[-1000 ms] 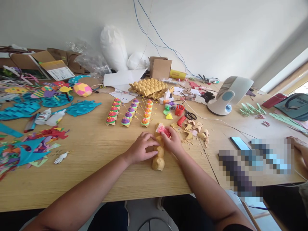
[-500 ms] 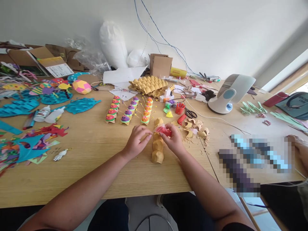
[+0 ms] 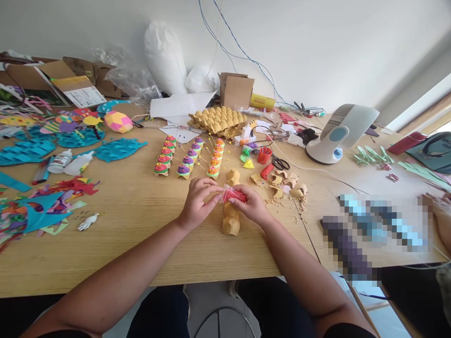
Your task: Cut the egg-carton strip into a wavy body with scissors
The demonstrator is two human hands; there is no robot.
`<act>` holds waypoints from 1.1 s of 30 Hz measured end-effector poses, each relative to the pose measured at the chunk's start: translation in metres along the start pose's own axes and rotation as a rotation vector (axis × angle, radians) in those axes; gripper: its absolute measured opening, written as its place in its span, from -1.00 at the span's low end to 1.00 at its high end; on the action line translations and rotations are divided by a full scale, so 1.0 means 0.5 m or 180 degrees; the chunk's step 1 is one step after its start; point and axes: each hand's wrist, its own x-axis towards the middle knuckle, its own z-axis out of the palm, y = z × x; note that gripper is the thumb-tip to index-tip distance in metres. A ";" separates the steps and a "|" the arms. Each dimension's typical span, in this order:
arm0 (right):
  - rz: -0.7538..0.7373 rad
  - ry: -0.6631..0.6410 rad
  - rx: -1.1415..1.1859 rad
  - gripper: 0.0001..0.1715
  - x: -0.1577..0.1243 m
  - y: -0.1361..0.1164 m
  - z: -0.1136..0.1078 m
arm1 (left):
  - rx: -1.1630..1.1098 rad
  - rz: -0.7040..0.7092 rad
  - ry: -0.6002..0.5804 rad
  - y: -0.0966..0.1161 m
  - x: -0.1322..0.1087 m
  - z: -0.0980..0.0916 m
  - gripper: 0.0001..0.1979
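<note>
Between my hands, above a plain egg-carton strip point(image 3: 231, 224) lying lengthwise before me, is a small clear bag of what looks like red clay point(image 3: 232, 193). My right hand point(image 3: 252, 202) is closed round its red, filled part. The thumb and fingers of my left hand point(image 3: 200, 199) pinch the loose plastic at its left end. Part of the strip is hidden behind the bag and my right hand. Beyond stand three decorated egg-carton caterpillars: a red one point(image 3: 165, 157), a purple one point(image 3: 190, 158) and an orange one point(image 3: 215, 159), with pins sticking out.
To the right are scissors point(image 3: 281, 163), a red cup point(image 3: 264, 155), torn carton pieces point(image 3: 282, 180) and a white fan point(image 3: 338, 136). Egg trays point(image 3: 218, 119) lie at the back. Paper scraps point(image 3: 45, 206) and glue bottles point(image 3: 79, 163) are left. Another person's hand point(image 3: 440, 211) rests far right.
The red bag has shifted slightly left and is turned towards my left hand. My left fingers, apart from the bag's main part before, now meet at its plastic end. The view has tilted slightly.
</note>
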 end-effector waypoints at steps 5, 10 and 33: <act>0.0123 -0.0053 0.0014 -0.57 0.000 -0.002 -0.001 | -0.0108 0.0063 -0.0073 0.005 0.001 0.000 -0.83; 0.0163 -0.0065 0.0219 -0.56 0.000 -0.006 0.000 | -0.0246 -0.0058 -0.0199 0.003 0.003 0.002 -0.79; 0.0290 -0.0151 0.0517 -0.57 -0.010 -0.015 0.005 | -0.0232 0.0125 -0.0063 0.004 -0.004 0.009 -0.79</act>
